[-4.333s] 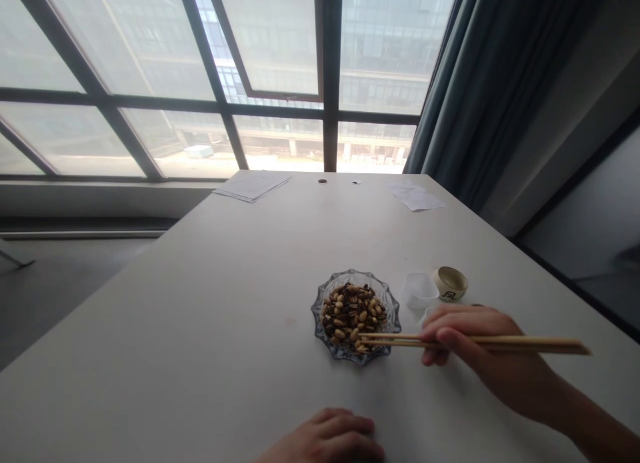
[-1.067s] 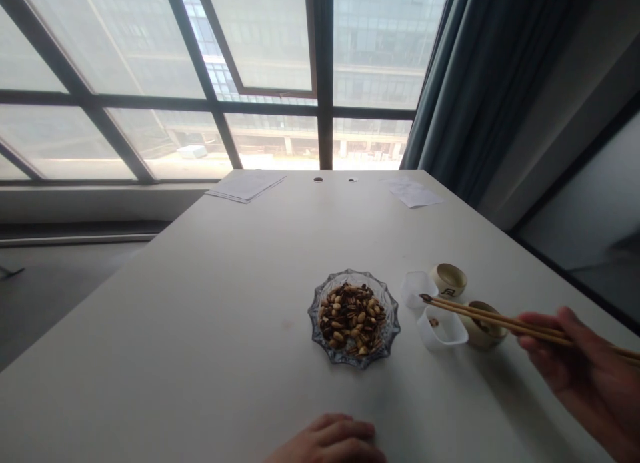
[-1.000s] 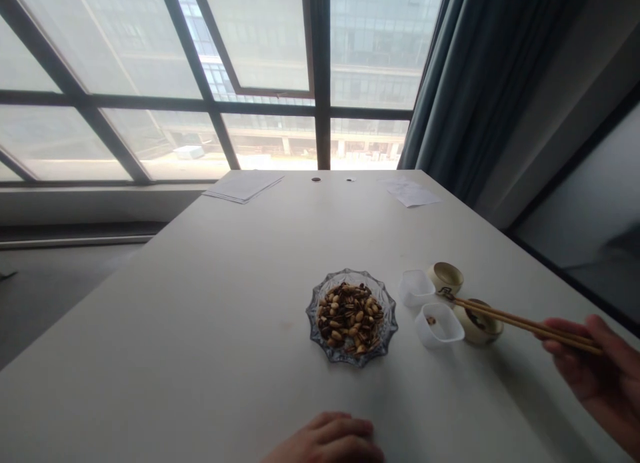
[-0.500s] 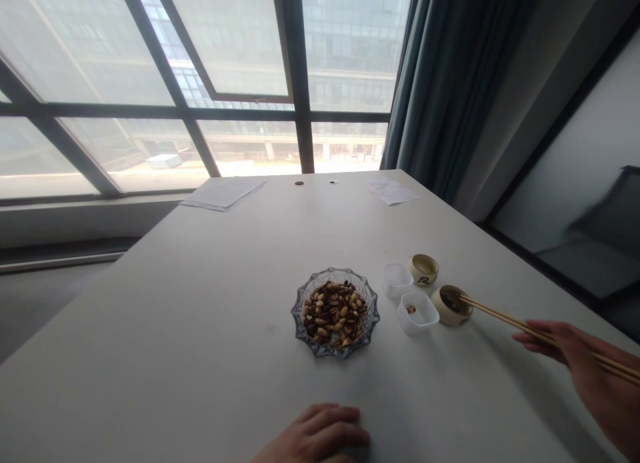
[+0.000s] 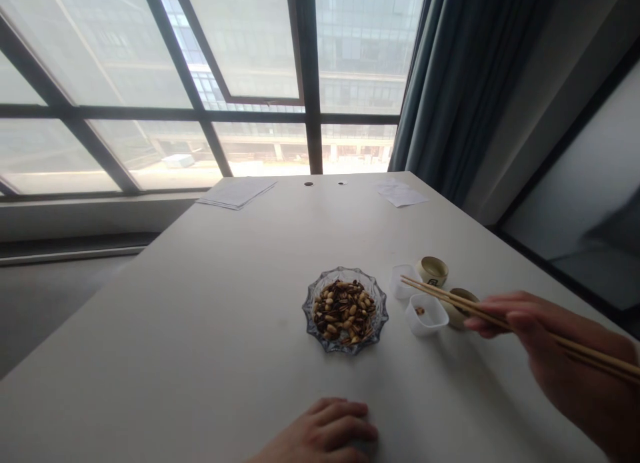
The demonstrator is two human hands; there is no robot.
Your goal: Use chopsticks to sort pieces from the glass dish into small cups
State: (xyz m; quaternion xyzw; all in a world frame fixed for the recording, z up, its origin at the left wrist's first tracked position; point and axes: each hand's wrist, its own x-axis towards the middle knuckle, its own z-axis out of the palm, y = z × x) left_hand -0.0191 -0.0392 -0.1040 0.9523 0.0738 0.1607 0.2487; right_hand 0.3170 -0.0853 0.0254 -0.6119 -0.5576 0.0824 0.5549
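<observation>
My right hand [image 5: 565,366] is closed around a pair of wooden chopsticks [image 5: 445,295]. Their tips are close together above the two small clear plastic containers, and I make out nothing between them. The rear container [image 5: 399,286] lies beneath the tips; the front container [image 5: 426,326] has a few small brown pieces in it. Partly behind the chopsticks and fingers is a cream ceramic bowl [image 5: 456,318]. To the left, a scalloped glass bowl [image 5: 311,328] is full of mixed nuts and seeds [image 5: 345,310]. My left hand [image 5: 325,433] rests on the table in front of it, fingers loosely bent, holding nothing.
A second cream ceramic bowl [image 5: 439,268] with a dark mark stands behind the other one. On the white table [image 5: 225,316], stacked papers [image 5: 237,193] lie at the far left and more papers [image 5: 403,194] at the far right. Windows and a dark curtain [image 5: 465,70] rise beyond.
My right hand has moved left, lifting the chopsticks out of the front ceramic bowl and over the clear containers. The whole view has shifted slightly; my left hand stays on the table.
</observation>
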